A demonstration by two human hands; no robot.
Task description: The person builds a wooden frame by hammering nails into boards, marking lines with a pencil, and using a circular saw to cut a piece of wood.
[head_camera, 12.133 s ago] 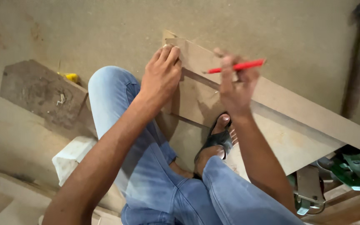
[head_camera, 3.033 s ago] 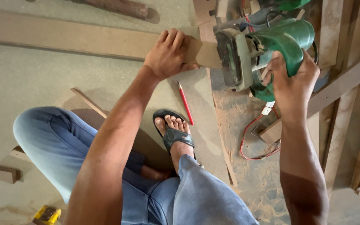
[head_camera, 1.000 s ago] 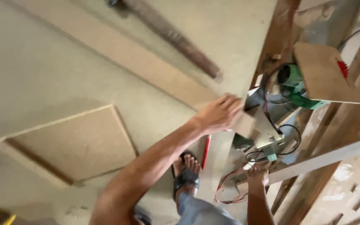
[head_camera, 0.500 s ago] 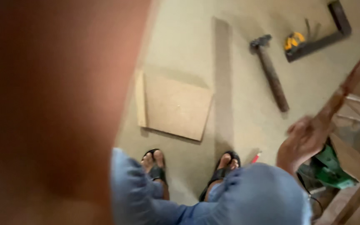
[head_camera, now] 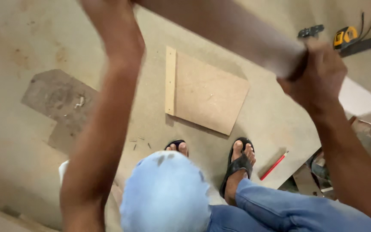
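Floor (head_camera: 31,38): dusty beige board sheeting with a dark grey patch. Long board (head_camera: 245,32): blurred, held above the floor. Right hand (head_camera: 318,75) wraps its end; left hand (head_camera: 108,17) grips it, apparently, fingers cut off. Square panel (head_camera: 207,96): flat beyond sandalled feet. Tape measure (head_camera: 344,38): yellow, far right. Red pencil (head_camera: 273,165): beside right foot.

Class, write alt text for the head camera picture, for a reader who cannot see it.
Seen from above, a person's right hand grips a long board raised near the camera; the left hand is out of frame. Below, on a large sheet, lie a small square panel, a red pencil and a yellow tape measure, near two sandalled feet.
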